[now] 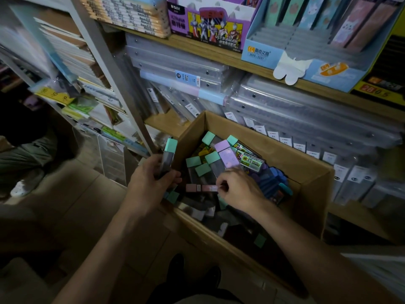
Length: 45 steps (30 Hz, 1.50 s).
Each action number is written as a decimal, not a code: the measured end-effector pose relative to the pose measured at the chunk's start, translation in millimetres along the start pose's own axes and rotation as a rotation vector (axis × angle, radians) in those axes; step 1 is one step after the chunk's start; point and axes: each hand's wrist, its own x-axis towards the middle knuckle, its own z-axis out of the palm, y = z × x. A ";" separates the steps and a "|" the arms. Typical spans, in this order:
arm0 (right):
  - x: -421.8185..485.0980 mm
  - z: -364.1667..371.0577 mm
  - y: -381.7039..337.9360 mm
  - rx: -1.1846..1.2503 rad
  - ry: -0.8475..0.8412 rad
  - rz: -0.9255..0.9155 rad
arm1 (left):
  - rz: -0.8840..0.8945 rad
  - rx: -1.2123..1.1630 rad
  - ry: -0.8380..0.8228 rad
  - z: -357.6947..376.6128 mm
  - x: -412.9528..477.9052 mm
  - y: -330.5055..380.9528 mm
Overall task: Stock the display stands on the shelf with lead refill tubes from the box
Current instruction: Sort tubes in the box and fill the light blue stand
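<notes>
An open cardboard box (306,172) stands on the floor against the shelf, filled with several lead refill tubes (210,161) with mint, purple and blue caps. My left hand (151,183) grips a dark tube with a mint cap (167,156) upright at the box's left wall. My right hand (238,189) reaches into the box and pinches the end of a pink tube (200,188) lying flat on the pile. A light blue display stand (306,47) with slanted slots sits on the upper shelf at right.
A purple Ultraman display box (210,29) stands left of the blue stand. Clear plastic cases (285,110) fill the shelf behind the box. A metal rack with notebooks (72,62) rises at left. Another person's leg and shoe (24,172) are at far left.
</notes>
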 end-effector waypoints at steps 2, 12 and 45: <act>0.5 -0.3 -0.5 -0.015 -0.034 0.000 | -0.002 0.019 0.015 3.1 1.5 2.5; 10.5 7.0 7.1 0.110 -0.045 0.057 | -0.019 0.082 0.010 -0.3 3.7 -3.9; -66.9 -22.7 24.9 0.198 -0.145 0.190 | 0.011 -0.135 0.103 14.3 -3.8 11.2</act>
